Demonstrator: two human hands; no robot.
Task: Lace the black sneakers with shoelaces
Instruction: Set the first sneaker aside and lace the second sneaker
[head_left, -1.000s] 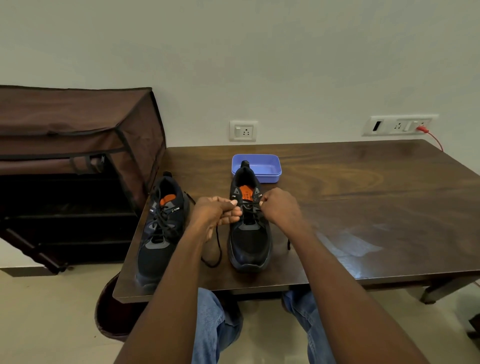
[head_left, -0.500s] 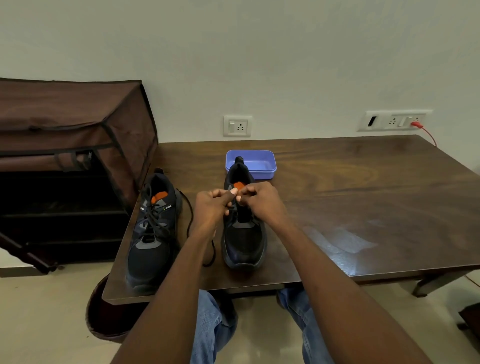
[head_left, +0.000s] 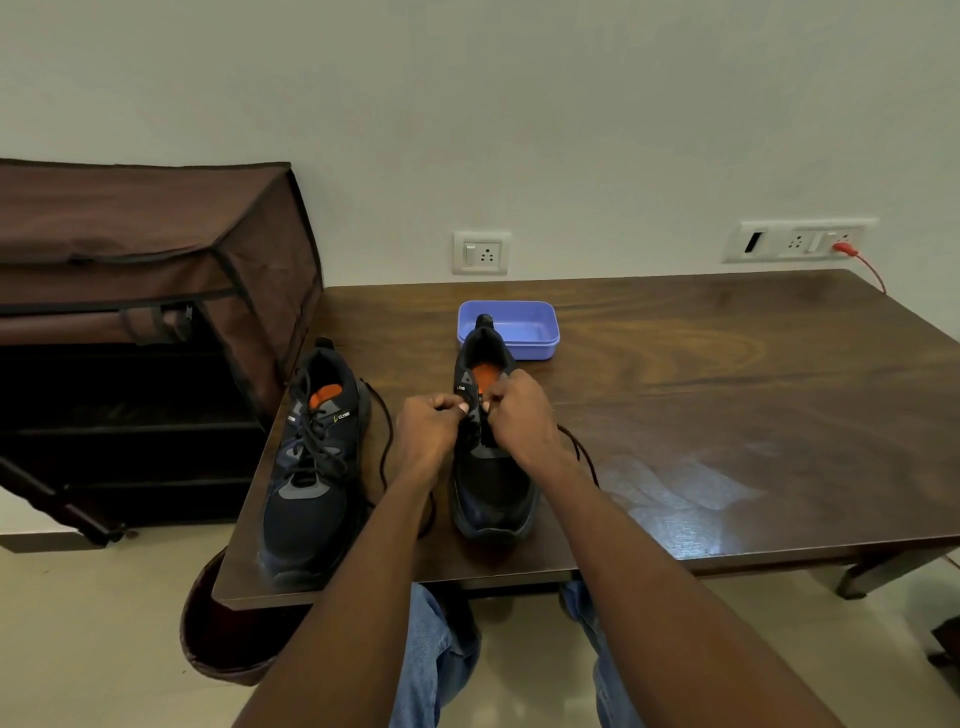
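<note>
Both hands (head_left: 480, 423) are now pinching the lace (head_left: 576, 452) together over the right sneaker's (head_left: 493, 467) tongue, probably threading upper eyelets.

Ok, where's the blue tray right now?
In the head view the blue tray sits on the table toward the wall, just behind the heel of the sneaker being laced and below the wall socket.

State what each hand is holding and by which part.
Both the left hand and the right hand pinch the black shoelace near the top eyelets of the right-side sneaker. The exact spot on the lace is hidden by the fingers.
</note>
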